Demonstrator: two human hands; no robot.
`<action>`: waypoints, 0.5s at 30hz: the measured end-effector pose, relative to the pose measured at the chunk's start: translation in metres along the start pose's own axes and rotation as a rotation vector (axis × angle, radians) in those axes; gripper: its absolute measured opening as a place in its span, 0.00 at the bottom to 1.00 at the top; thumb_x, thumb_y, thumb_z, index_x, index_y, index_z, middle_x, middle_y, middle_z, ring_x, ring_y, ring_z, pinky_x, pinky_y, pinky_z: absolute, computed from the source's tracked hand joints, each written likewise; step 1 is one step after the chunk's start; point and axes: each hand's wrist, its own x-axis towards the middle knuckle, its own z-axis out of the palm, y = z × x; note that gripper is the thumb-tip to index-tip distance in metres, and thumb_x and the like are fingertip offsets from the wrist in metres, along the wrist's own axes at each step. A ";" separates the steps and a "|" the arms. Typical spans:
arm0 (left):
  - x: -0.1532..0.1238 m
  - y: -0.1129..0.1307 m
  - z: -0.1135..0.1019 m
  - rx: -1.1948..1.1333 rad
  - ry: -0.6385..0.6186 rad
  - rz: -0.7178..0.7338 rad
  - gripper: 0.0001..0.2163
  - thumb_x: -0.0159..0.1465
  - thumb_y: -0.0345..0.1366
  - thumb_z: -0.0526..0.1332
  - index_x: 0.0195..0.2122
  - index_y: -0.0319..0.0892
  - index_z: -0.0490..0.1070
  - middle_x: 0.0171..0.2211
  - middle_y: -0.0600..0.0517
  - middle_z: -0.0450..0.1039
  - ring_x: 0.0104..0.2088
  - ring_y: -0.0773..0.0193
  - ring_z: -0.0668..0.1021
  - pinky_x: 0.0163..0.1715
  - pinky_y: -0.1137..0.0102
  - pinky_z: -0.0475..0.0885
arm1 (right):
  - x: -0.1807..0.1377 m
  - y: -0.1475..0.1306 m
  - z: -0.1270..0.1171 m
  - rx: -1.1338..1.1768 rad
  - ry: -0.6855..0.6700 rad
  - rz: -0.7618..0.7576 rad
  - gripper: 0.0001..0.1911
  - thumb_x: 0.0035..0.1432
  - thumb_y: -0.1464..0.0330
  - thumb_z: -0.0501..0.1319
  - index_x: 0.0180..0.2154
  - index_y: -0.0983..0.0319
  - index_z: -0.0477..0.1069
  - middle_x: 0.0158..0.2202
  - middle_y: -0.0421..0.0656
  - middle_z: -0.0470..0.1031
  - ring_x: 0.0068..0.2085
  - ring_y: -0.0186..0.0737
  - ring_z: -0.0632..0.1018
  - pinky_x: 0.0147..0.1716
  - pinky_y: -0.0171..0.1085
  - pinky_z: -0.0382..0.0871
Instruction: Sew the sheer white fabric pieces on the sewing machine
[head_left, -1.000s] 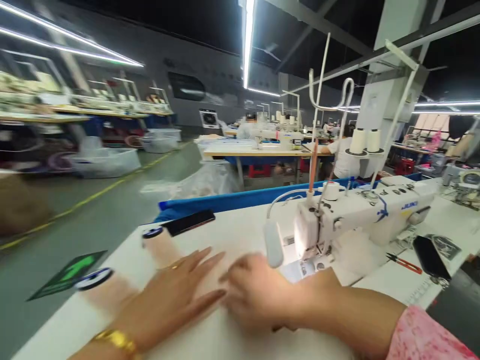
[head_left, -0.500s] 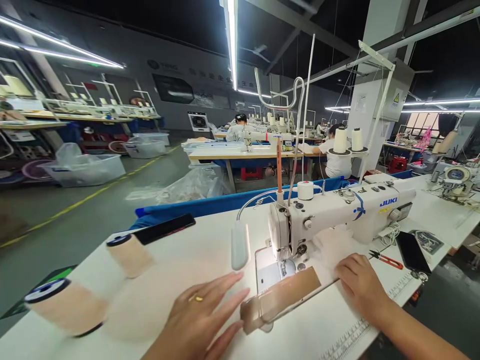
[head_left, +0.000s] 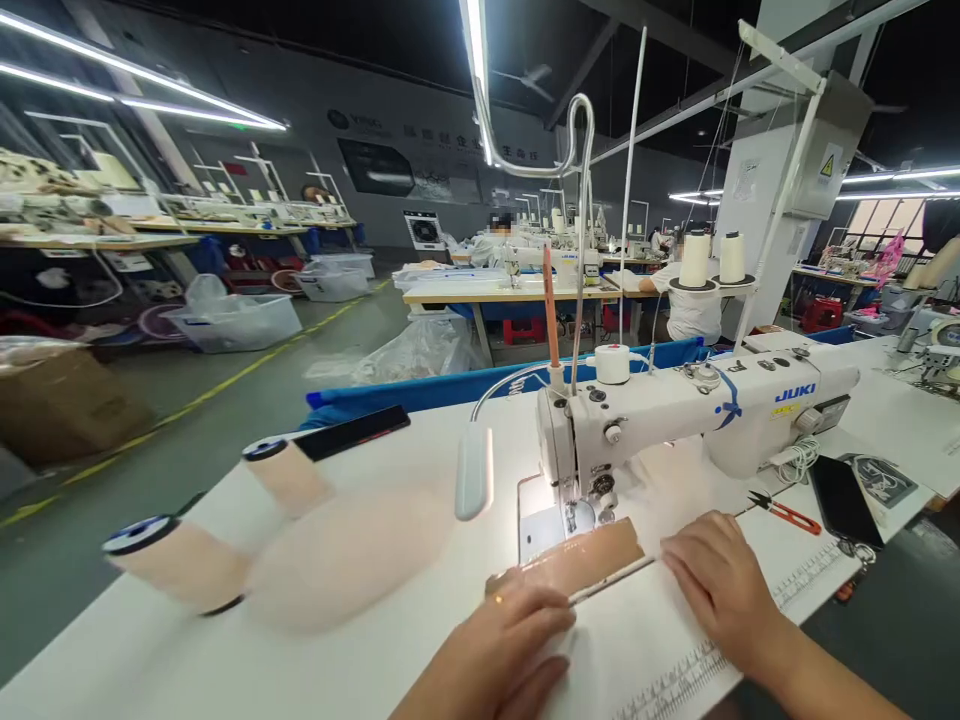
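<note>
A white sewing machine (head_left: pixel 660 420) stands before me with a tan shiny strip (head_left: pixel 592 560) along the front of its needle area. Pale sheer fabric (head_left: pixel 675 470) lies behind and beneath the machine arm. At the strip's left end my left hand (head_left: pixel 510 645) rests low, fingers bent and closed; what lies under them is hidden. My right hand (head_left: pixel 720 580) is beyond the strip's right end, fingers curled down at the fabric's near edge. A round pale sheer piece (head_left: pixel 352 560) lies flat on the left of the table.
Two peach thread cones (head_left: pixel 180 565) lie at the left, near a dark phone (head_left: pixel 352 432). On the right are red-handled thread snips (head_left: pixel 787 514), another phone (head_left: pixel 844 500) and a printed ruler (head_left: pixel 682 680). A lamp (head_left: pixel 472 475) hangs left of the needle. Other people sit at machines behind.
My left hand has moved right and its spread fingers have closed, coming down by the strip's left end. My right hand stays near the fabric. The camera view has turned slightly left.
</note>
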 end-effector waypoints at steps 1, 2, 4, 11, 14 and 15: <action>0.002 0.003 0.002 -0.114 -0.030 -0.106 0.12 0.71 0.41 0.58 0.51 0.50 0.77 0.47 0.49 0.81 0.44 0.56 0.81 0.46 0.66 0.77 | -0.001 -0.012 0.000 0.110 -0.039 -0.039 0.10 0.73 0.74 0.54 0.50 0.60 0.72 0.37 0.44 0.78 0.37 0.43 0.75 0.39 0.42 0.66; 0.005 0.006 0.004 -0.235 -0.060 -0.220 0.15 0.71 0.43 0.58 0.55 0.48 0.75 0.44 0.49 0.82 0.41 0.57 0.81 0.42 0.66 0.77 | -0.001 -0.023 0.000 0.229 -0.104 -0.086 0.11 0.73 0.74 0.54 0.51 0.60 0.71 0.38 0.44 0.79 0.38 0.43 0.75 0.39 0.42 0.68; 0.009 0.011 0.008 -0.442 -0.120 -0.366 0.21 0.68 0.44 0.60 0.61 0.45 0.70 0.40 0.50 0.81 0.37 0.58 0.81 0.39 0.67 0.77 | -0.002 -0.039 -0.003 0.415 -0.215 -0.160 0.11 0.73 0.71 0.56 0.54 0.59 0.70 0.40 0.44 0.80 0.39 0.41 0.77 0.40 0.41 0.71; 0.003 0.014 0.024 -0.185 -0.024 -0.350 0.20 0.62 0.29 0.61 0.56 0.46 0.74 0.39 0.51 0.77 0.38 0.58 0.79 0.41 0.64 0.75 | -0.008 -0.008 -0.013 0.239 -0.167 0.147 0.12 0.73 0.71 0.55 0.53 0.56 0.73 0.43 0.45 0.80 0.43 0.45 0.80 0.43 0.43 0.76; 0.005 0.016 0.037 0.091 0.042 -0.109 0.22 0.60 0.24 0.62 0.55 0.49 0.75 0.48 0.47 0.74 0.43 0.55 0.77 0.43 0.62 0.75 | -0.007 0.009 -0.011 0.117 -0.199 0.171 0.15 0.72 0.72 0.55 0.55 0.56 0.72 0.48 0.48 0.79 0.48 0.48 0.79 0.46 0.47 0.77; 0.008 0.017 0.041 0.181 0.048 -0.025 0.18 0.61 0.24 0.61 0.49 0.48 0.77 0.48 0.47 0.74 0.42 0.55 0.77 0.41 0.62 0.75 | -0.006 0.012 -0.010 0.087 -0.209 0.165 0.18 0.71 0.73 0.54 0.57 0.57 0.71 0.50 0.49 0.78 0.50 0.49 0.79 0.49 0.49 0.77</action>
